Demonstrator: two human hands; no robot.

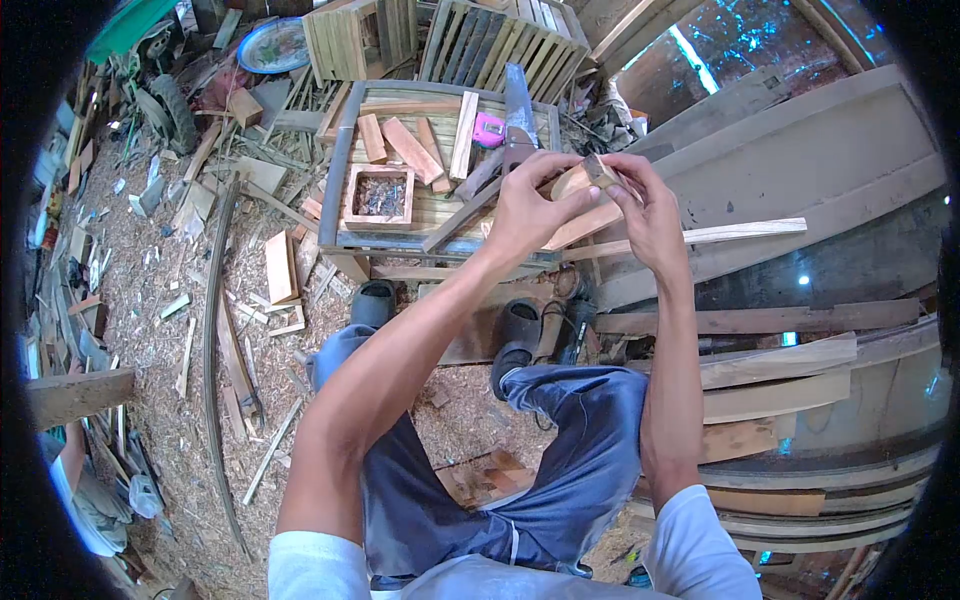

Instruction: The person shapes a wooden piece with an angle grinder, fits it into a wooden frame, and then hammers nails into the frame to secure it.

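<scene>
Above the right end of a low work table, my left hand (532,203) is closed round a small light wood piece (570,184). My right hand (648,203) meets it from the other side, thumb and fingers pinched at the end of the same piece. A small dark-edged part (597,172) shows between the two thumbs; I cannot tell what it is. Just below the hands, a longer wood strip (585,224) slants across. A handsaw (519,110) lies behind my left hand, beside a pink tape measure (489,130).
On the table (342,165) lie several wood offcuts (411,150) and a square wooden box (379,197) holding small nails or screws. Slatted wooden crates (500,48) stand behind. Long boards (780,180) are stacked at the right. Shavings and scraps cover the floor (160,300). Another person (85,500) is at the lower left.
</scene>
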